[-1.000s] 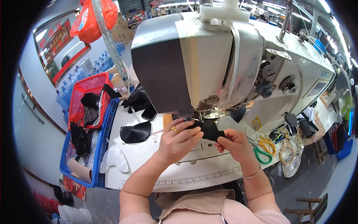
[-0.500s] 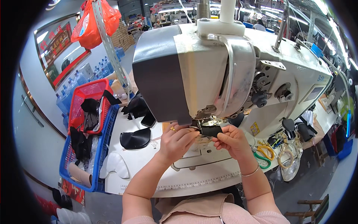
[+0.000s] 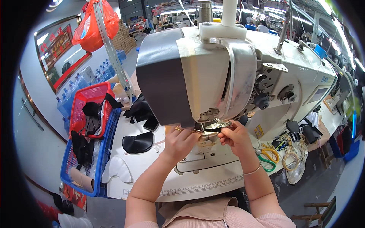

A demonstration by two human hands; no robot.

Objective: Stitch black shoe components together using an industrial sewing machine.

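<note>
Under the needle area of a large sewing machine [image 3: 207, 83], a small black piece [image 3: 211, 133] of leather-like material shows as a dark strip below a metal fitting [image 3: 218, 125]. My left hand [image 3: 178, 144], with a gold ring, is closed at its left end, fingertips partly hidden by the machine head. At the right end my right hand [image 3: 236, 136] pinches it between thumb and fingers. On the white table left of my hands lies a curved black piece [image 3: 137, 142]. More black pieces [image 3: 138, 108] are heaped behind it.
A red basket [image 3: 91, 89] sits in a blue crate [image 3: 98, 167] at left, both holding black pieces. White curved pieces [image 3: 118, 169] lie by the crate. On the right are scissors [image 3: 268, 162], tape rolls [image 3: 291, 161] and clutter. A printed ruler [image 3: 197, 187] runs along the table's front edge.
The black piece has gone from lying across the front between my hands to deeper under the metal fitting, mostly out of sight. Both hands stay close to the needle area.
</note>
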